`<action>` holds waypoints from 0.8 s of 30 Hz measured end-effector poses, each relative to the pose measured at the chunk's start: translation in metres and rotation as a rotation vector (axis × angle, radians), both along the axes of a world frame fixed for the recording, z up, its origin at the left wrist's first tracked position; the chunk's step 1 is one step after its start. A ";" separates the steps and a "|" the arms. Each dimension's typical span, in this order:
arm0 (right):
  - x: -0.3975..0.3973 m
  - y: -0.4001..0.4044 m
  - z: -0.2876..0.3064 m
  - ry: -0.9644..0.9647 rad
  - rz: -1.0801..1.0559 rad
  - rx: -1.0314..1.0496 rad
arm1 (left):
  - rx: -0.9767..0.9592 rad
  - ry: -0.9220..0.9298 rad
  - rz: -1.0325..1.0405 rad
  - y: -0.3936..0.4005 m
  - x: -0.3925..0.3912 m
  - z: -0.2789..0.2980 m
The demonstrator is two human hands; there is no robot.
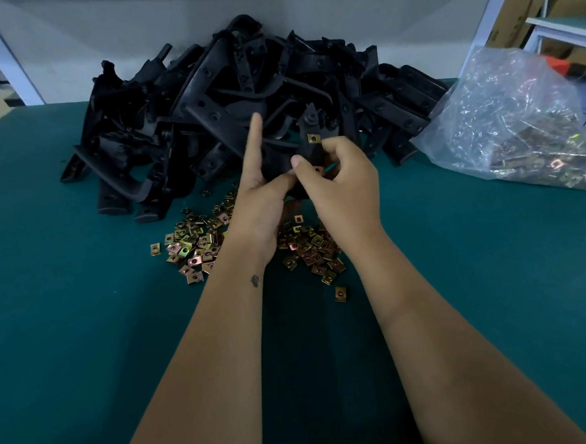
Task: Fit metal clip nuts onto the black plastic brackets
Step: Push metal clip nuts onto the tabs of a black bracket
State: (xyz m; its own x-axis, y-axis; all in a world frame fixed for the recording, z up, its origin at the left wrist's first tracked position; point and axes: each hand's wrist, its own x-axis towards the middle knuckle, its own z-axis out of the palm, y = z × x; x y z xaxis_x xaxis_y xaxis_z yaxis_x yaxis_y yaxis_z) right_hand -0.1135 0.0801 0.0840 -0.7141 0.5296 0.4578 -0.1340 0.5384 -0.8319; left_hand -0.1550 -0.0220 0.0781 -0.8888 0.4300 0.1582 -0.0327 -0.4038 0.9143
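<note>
Both hands hold one black plastic bracket (309, 152) above the table, in front of the pile. A brass-coloured clip nut (313, 138) sits on the bracket's upper end. My left hand (259, 203) grips the bracket's lower part between thumb and fingers, with its index finger pointing straight up. My right hand (340, 181) has its fingers curled round the bracket, and its thumb presses a second clip nut (317, 170) against it. Loose clip nuts (196, 241) lie scattered on the green table (84, 303) under my wrists.
A big heap of black brackets (243, 98) fills the back of the table against a white wall. A clear plastic bag of clip nuts (518, 122) lies at the right. Cardboard boxes and a shelf stand beyond the right edge.
</note>
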 end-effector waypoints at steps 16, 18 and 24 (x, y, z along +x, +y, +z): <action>0.002 0.015 0.009 0.132 0.446 -0.927 | 0.181 -0.356 0.349 0.003 -0.006 0.001; 0.002 0.016 0.010 0.116 0.518 -0.866 | 0.254 -0.378 0.345 0.002 -0.004 0.003; 0.003 0.006 0.007 -0.065 0.288 -0.666 | 0.250 -0.346 0.369 0.004 0.009 0.010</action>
